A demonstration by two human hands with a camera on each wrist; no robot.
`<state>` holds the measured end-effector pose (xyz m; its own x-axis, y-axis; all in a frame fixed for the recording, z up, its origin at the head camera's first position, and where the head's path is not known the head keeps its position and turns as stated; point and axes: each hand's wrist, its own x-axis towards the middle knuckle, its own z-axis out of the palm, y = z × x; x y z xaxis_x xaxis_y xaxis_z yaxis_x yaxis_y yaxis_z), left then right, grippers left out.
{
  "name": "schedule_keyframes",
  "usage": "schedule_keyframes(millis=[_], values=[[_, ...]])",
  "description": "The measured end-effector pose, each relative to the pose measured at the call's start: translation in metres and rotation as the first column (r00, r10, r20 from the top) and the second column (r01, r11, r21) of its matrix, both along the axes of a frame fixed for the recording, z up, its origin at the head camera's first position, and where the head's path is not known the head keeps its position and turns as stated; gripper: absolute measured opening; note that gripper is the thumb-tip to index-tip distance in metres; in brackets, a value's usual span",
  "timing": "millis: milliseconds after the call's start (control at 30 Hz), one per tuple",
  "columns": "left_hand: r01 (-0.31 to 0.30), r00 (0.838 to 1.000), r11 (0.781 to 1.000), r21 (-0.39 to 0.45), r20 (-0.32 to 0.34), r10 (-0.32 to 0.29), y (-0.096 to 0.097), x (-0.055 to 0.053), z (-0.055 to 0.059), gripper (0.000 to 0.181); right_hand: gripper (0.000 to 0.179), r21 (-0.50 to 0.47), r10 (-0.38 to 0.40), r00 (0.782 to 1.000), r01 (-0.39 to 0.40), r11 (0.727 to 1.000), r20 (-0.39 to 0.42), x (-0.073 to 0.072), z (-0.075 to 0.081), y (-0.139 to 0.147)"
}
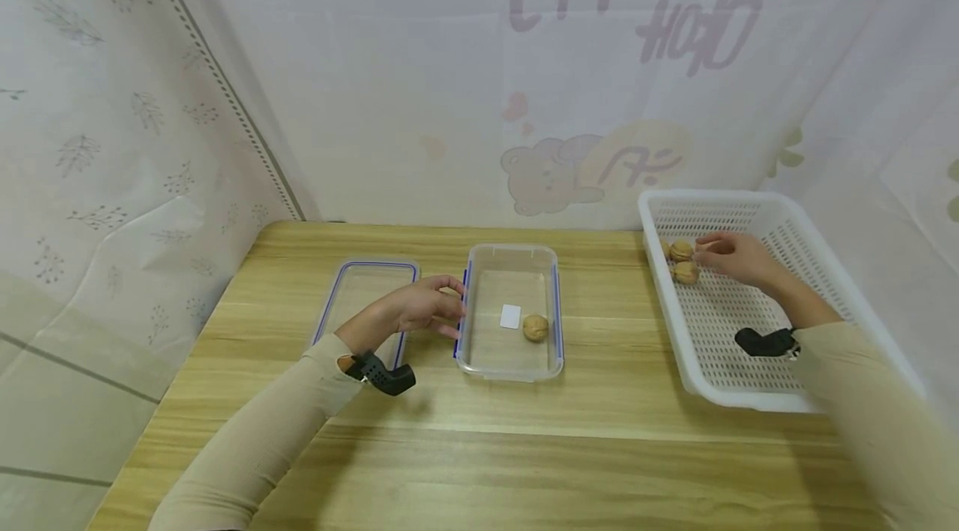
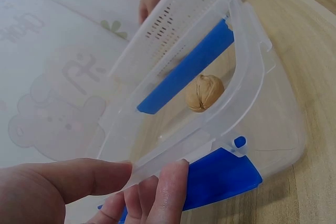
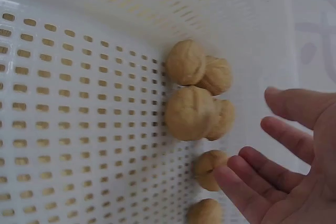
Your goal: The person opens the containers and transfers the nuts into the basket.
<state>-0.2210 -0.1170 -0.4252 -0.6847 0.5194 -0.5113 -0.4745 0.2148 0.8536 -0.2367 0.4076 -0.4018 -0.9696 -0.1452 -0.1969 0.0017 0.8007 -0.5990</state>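
Observation:
My left hand (image 1: pixel 433 306) is at the left side of a clear plastic food container (image 1: pixel 509 370) with blue latches. In the left wrist view its thumb and curved fingers (image 2: pixel 170 192) hold the rim beside a latch. One walnut (image 1: pixel 535 328) lies inside the container, near a small white rectangle (image 1: pixel 510 316). Over at the right, my right hand (image 1: pixel 737 259) reaches into a white perforated basket (image 1: pixel 674 339). Its fingers are spread with nothing between them, beside several walnuts (image 3: pixel 190 114) along the basket wall.
A clear lid (image 1: pixel 375 264) with a blue seal lies left of the container, partly behind my left forearm. Everything rests on a wood-grain table (image 1: pixel 479 464). Behind it hangs a pale printed curtain (image 1: pixel 419 81). Dark camera mounts (image 1: pixel 390 379) sit on both wrists.

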Motion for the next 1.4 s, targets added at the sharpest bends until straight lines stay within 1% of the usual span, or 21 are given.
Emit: schedule_keyframes(millis=[67, 167, 300, 400, 567, 733, 800, 867, 1000, 1100, 1267, 1400], values=[[-0.001, 1.0, 1.0, -0.001, -0.001, 0.001, 0.0, 0.0, 0.0, 0.035, 0.056, 0.016, 0.01, 0.999, -0.009, 1.0, -0.03, 0.001, 0.006, 0.0], [-0.001, 1.0, 1.0, 0.002, -0.003, 0.001, 0.0, 0.0, -0.001, 0.035, 0.061, 0.028, 0.032, 0.999, -0.031, 0.999, -0.044, 0.004, 0.014, -0.002], [-0.001, 1.0, 1.0, 0.003, -0.002, 0.001, 0.0, 0.0, -0.002, 0.035, 0.063, 0.049, 0.082, 0.995, -0.079, 0.996, -0.05, 0.006, 0.02, -0.003], [-0.001, 1.0, 1.0, 0.002, -0.003, 0.001, 0.0, 0.0, -0.001, 0.035, 0.062, 0.065, 0.12, 0.99, -0.115, 0.991, -0.077, 0.007, 0.023, -0.008], [-0.006, 1.0, 1.0, 0.002, 0.001, 0.006, 0.001, 0.0, -0.001, 0.035, 0.061, 0.07, 0.188, 0.975, -0.18, 0.981, -0.12, 0.007, 0.029, -0.025], [-0.005, 1.0, 1.0, 0.002, 0.0, 0.005, 0.001, 0.0, -0.001, 0.035, 0.062, 0.059, 0.27, 0.949, -0.264, 0.963, -0.161, 0.008, 0.036, -0.046], [-0.004, 1.0, 1.0, 0.003, -0.001, 0.004, 0.001, 0.0, -0.001, 0.035, 0.063, 0.067, 0.292, 0.942, -0.285, 0.956, -0.166, 0.01, 0.039, -0.056], [-0.003, 1.0, 1.0, 0.005, 0.001, 0.003, 0.0, -0.001, -0.001, 0.036, 0.064, 0.088, 0.303, 0.939, -0.292, 0.952, -0.161, 0.011, 0.042, -0.065], [-0.003, 1.0, 1.0, 0.01, 0.003, 0.003, 0.0, -0.001, -0.001, 0.037, 0.067, 0.166, 0.343, 0.925, -0.317, 0.934, -0.166, 0.014, 0.045, -0.083], [-0.002, 1.0, 1.0, 0.01, 0.003, 0.002, -0.001, -0.001, -0.001, 0.037, 0.067, 0.204, 0.37, 0.912, -0.334, 0.92, -0.177, 0.016, 0.047, -0.094], [-0.003, 1.0, 1.0, 0.015, 0.006, 0.003, 0.0, -0.001, -0.001, 0.035, 0.067, 0.239, 0.39, 0.907, -0.349, 0.906, -0.156, 0.016, 0.05, -0.111], [-0.004, 1.0, 1.0, 0.016, 0.006, 0.004, 0.0, -0.001, -0.001, 0.034, 0.067, 0.241, 0.413, 0.899, -0.373, 0.896, -0.143, 0.013, 0.049, -0.124]])
